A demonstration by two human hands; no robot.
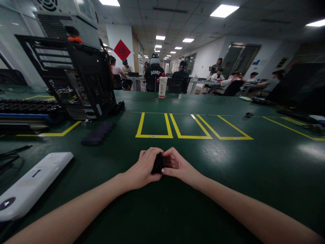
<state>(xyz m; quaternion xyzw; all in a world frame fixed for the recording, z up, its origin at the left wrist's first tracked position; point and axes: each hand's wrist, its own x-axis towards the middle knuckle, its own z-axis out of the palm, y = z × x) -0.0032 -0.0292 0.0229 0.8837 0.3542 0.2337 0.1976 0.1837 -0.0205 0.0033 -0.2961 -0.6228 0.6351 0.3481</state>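
A small black box-shaped object (157, 164) is between my two hands, low over the green table (167, 210). My left hand (144, 167) wraps round its left side, fingers over the top and thumb along the bottom. From the right, my right hand (179, 168) pinches its right edge between thumb and curled fingers. Much of the object is covered by my fingers, so its exact kind does not show. Whether it rests on the table I cannot tell.
Yellow tape outlines (154, 136) lie ahead. An open black computer case (86, 78) stands at left; a white elongated device (35, 183) lies nearer. A cup (162, 86) stands at the far edge, a small black ring-like item (249, 115) at right. Several people sit beyond.
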